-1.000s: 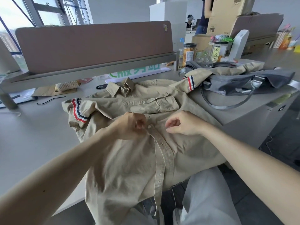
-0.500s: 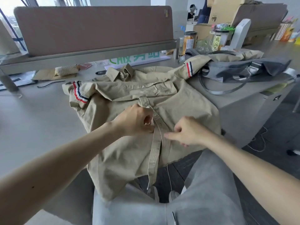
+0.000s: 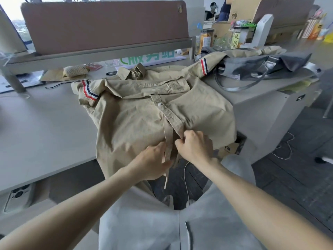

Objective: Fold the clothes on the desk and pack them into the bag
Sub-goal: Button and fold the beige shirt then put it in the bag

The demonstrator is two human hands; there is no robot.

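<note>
at the near edge of the desk (image 3: 45, 123) the shirt (image 3: 137, 116) lies front up, collar at the far side, hem hanging off over the person's lap. one button (image 3: 159, 104) looks done up on the placket (image 3: 170, 114), and below it the front gapes open. the right hand (image 3: 194, 148) is curled and pinching the placket's lower end. the left hand (image 3: 153, 163), just beside it, pinches the other strip between thumb and fingers. my guess is they're lining up the next button. the bag (image 3: 270, 65) sits far right with one sleeve (image 3: 207, 60) draped over it.

stuff that could go wrong imo: so much cloth hangs off the edge that a tug toward the lap could slide the whole shirt off. the two strips sit a bit skewed, so a button could land in the wrong hole. and that sleeve could snag the bag handle once folding starts.
</note>
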